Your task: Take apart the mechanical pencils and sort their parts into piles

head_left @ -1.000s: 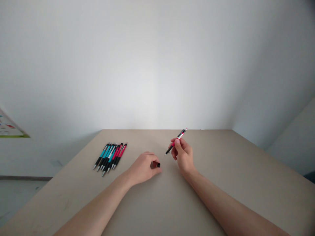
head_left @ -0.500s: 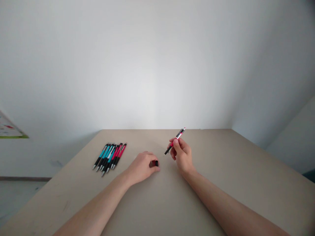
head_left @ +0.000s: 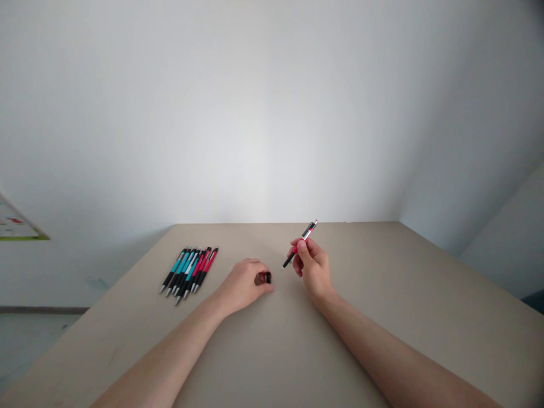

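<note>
My right hand (head_left: 313,265) pinches a red pen (head_left: 301,242) with a black grip. The pen is tilted, its clip end up and away and its lower end pointing down to the left. No silver cone shows at that lower end, and a thin point seems to stick out of it. To the left, my left hand (head_left: 246,286) rests low at the table, thumb and fingers curled round a small black piece (head_left: 268,277). The fingers hide part of that piece, so I cannot tell its kind.
Several pens (head_left: 189,273), turquoise and red with black grips and silver tips, lie side by side on the beige table (head_left: 272,357) at the left. A pale wall (head_left: 272,113) rises behind the table's far edge. A framed sheet (head_left: 19,221) hangs at the far left.
Both hands have shifted very slightly to the left. The small black piece has turned a little in my left fingers. My right hand keeps its hold on the red pen.
</note>
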Motion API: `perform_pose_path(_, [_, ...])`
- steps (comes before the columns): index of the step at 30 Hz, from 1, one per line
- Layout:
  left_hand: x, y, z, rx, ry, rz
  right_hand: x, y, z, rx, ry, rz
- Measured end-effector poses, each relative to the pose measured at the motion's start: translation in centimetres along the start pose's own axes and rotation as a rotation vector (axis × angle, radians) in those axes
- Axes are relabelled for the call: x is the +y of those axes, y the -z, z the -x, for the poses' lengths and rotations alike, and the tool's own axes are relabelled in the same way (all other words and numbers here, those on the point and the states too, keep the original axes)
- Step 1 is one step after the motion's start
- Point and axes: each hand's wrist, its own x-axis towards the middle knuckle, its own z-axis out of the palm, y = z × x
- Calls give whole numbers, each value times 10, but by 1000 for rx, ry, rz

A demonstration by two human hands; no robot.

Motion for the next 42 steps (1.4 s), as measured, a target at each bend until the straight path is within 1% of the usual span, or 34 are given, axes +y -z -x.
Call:
perform_pose_path(4, [0,1,2,18,6,24,0,-1,0,3,3,5])
perform_pose_path(7, [4,4,3,102,-7,75,-2,-1,1,-5,8,14])
perform_pose_path(11, [10,5,3,208,-99,150,-4,-3,3,-54,-17,30])
perform_pose_path(15, [13,5,2,265,-168,141,-7,-4,4,-127,-69,17])
perform_pose_path(19, [14,7,2,332,-172,108,-10,-5,4,-141,-77,17])
perform_pose_path(22, [12,7,2,359,-150,100,-12,-4,4,-142,-75,18])
perform_pose_path(25, [9,7,2,323,-98,123,-10,-3,3,-80,-64,8])
perform_pose_path(29, [7,7,3,172,-34,157,-7,-2,0,62,-37,-32])
perform_pose_path(31, [7,7,4,106,-17,175,-6,-1,-2,100,-32,-43])
perform_pose_path(32, [7,7,5,91,-5,189,-6,-1,-2,110,-29,-45])
perform_pose_path(36, [4,5,5,97,49,221,-6,-2,-3,125,-27,-42])
perform_pose_path(40, [0,2,3,33,107,173,-5,-2,-2,115,-26,-39])
perform_pose_path(42, [0,2,3,36,100,129,-5,-2,-2,115,-29,-37])
